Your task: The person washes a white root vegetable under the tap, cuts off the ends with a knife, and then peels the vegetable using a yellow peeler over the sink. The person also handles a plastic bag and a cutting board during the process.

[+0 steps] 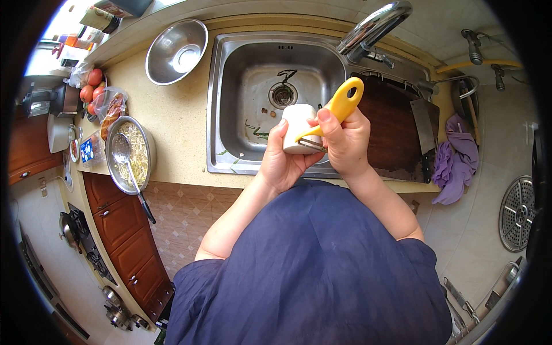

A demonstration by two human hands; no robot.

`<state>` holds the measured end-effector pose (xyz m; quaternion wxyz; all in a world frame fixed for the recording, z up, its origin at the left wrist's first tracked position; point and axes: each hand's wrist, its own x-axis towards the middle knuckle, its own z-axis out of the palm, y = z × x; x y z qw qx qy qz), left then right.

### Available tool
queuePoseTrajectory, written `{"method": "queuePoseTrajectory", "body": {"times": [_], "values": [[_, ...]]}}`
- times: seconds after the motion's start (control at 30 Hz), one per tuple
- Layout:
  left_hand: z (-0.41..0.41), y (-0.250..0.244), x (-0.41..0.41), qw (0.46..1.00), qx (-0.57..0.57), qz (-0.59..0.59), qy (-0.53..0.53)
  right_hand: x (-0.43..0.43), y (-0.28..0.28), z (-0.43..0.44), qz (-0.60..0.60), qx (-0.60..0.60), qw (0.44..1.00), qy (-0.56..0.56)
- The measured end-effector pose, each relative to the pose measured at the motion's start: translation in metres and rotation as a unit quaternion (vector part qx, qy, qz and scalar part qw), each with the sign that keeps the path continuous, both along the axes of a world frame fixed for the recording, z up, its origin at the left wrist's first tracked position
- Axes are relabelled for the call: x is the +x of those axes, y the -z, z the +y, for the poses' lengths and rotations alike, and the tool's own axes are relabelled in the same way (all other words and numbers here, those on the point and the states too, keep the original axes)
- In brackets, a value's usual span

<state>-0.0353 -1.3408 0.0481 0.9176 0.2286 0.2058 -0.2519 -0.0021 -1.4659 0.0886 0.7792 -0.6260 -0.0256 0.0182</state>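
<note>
Over the front part of a steel sink [235, 103], my left hand [278, 166] grips a thick piece of white radish [297, 116] from below and the side. My right hand [351, 140] is closed around a yellow-handled vegetable peeler [345, 101], its looped handle end pointing up. The peeler's metal blade lies against the radish's near right side. Beneath them, dark green scraps [286, 75] and small brown bits [268, 112] lie in the sink around the drain [283, 95]. My right fingers partly hide the peeler's handle.
A chrome faucet [375, 26] arches over the sink's back right. On the right lie a dark cutting board [375, 125] and a cleaver [422, 125]. Leftward stand a steel bowl [177, 51] and a pot of bean sprouts [140, 151] with a skimmer [122, 151], its handle overhanging the counter edge.
</note>
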Motion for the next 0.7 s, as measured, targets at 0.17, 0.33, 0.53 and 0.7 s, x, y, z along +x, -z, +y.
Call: {"method": "queuePoseTrajectory", "body": {"times": [0.17, 0.33, 0.53, 0.7], "values": [[0.0, -0.001, 0.0, 1.0, 0.0, 0.002, 0.004, 0.001, 0.001, -0.001, 0.003, -0.01, 1.0, -0.006], [-0.001, -0.002, 0.0, 1.0, 0.007, 0.007, 0.002, 0.001, 0.002, 0.001, -0.004, -0.043, 0.999, 0.009], [-0.001, 0.002, -0.002, 1.0, 0.02, -0.007, 0.005, 0.005, 0.003, 0.002, -0.002, -0.066, 0.998, 0.018], [0.0, -0.001, -0.003, 0.999, 0.029, -0.026, 0.017, 0.013, 0.016, 0.002, -0.027, -0.048, 0.998, 0.029]]}}
